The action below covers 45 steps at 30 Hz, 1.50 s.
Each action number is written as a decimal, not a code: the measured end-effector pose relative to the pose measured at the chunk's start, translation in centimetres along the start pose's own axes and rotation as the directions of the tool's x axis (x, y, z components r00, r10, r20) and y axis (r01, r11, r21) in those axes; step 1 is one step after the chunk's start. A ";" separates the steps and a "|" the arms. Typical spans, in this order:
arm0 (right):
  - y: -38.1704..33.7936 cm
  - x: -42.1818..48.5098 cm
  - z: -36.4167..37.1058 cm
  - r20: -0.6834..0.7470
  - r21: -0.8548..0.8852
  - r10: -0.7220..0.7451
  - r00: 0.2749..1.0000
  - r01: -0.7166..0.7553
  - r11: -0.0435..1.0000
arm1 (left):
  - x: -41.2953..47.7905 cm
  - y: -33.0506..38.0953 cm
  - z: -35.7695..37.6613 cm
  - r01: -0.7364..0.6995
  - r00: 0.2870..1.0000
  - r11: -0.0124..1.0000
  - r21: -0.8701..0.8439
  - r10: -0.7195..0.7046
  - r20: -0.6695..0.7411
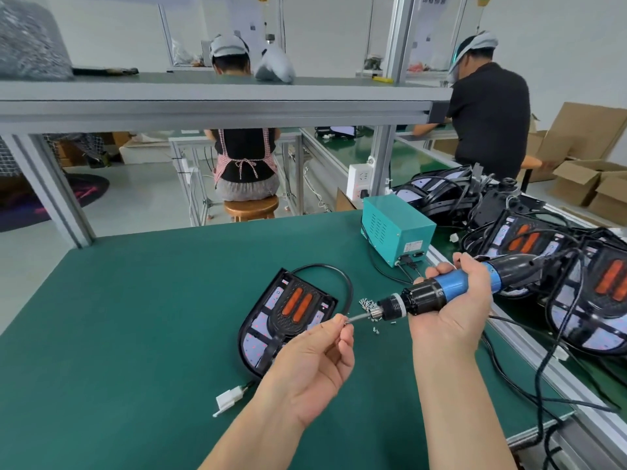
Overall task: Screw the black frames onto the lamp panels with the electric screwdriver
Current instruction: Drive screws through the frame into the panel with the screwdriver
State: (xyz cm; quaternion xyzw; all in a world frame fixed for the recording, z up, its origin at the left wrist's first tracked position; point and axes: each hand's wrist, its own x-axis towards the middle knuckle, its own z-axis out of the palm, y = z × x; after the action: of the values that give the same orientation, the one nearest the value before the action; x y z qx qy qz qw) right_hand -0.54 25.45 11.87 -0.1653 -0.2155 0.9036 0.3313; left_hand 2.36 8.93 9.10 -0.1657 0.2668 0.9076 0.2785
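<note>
**Fingertips meet screwdriver bit over lamp panel at assembly bench**

A person at a green bench (135, 317) holds an electric screwdriver (424, 296) level in the right hand (451, 313), fingers wrapped around its blue barrel, with the bit (359, 317) aimed toward nine o'clock. The left hand (312, 361), palm up, pinches the bit's tip between thumb and forefinger. Whether a screw sits in that pinch cannot be made out.

A lamp panel (261, 322) lies flat on the bench just at nine o'clock from the bit's tip, with a black frame (276, 322) and two orange bars on top. The left hand hides its lower right corner. Its black cable (339, 276) loops away at twelve o'clock, and a white connector (228, 400) rests at six o'clock from the panel.

A small heap of loose screws (368, 303) lies on the bench beneath the screwdriver's nose. A teal power box (397, 228) stands at twelve o'clock from the right hand. More panels (559, 266) are piled with tangled cables at three o'clock. Beyond the bench, one worker sits on a wooden stool (251, 206) and another stands beside cardboard boxes (583, 178), both turned away.
</note>
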 end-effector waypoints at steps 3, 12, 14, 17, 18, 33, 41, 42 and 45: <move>0.3 -0.5 0.3 0.005 -0.012 -0.007 1.000 0.007 1.000 | -0.4 0.3 -0.2 -0.025 1.000 1.000 0.010 0.025 -0.002; 1.0 -1.6 0.7 0.077 -0.100 -0.063 0.995 0.070 0.992 | -1.4 0.4 -2.0 -0.164 0.986 0.985 0.061 0.165 0.002; 1.1 -1.8 0.9 0.093 -0.114 -0.079 0.993 0.090 0.989 | -1.6 0.4 -2.2 -0.197 0.980 0.977 0.081 0.197 0.003; 1.3 -2.1 1.2 0.121 -0.143 -0.090 0.989 0.107 0.984 | -1.7 0.1 -2.6 -0.297 0.953 0.941 0.160 0.304 -0.019; 1.4 -2.3 1.2 0.128 -0.151 -0.086 0.988 0.106 0.983 | -1.8 0.0 -2.7 -0.345 0.934 0.916 0.205 0.357 -0.023; 2.8 -3.0 1.5 0.020 -0.238 -0.051 0.998 0.055 0.970 | -2.0 -1.2 -3.6 -0.611 0.678 0.471 0.636 0.726 0.115; 3.7 -2.6 1.8 -0.001 -0.237 -0.018 1.000 0.017 0.971 | -1.4 0.0 -5.1 -0.606 0.714 0.512 0.609 0.687 0.134; 3.8 -2.5 2.0 0.004 -0.239 -0.024 1.000 0.024 0.971 | -1.5 0.1 -5.3 -0.603 0.714 0.503 0.619 0.687 0.138; 4.0 -2.4 2.4 0.043 -0.247 -0.064 0.997 0.072 0.966 | -1.7 2.2 -6.3 -0.575 0.508 0.164 0.802 0.840 0.193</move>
State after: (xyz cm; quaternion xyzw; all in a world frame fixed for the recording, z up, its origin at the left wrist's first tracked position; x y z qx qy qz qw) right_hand -2.00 20.43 12.23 -0.1824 -0.3381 0.8604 0.3350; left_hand 3.31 3.04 5.65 -0.0110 0.7199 0.6681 -0.1878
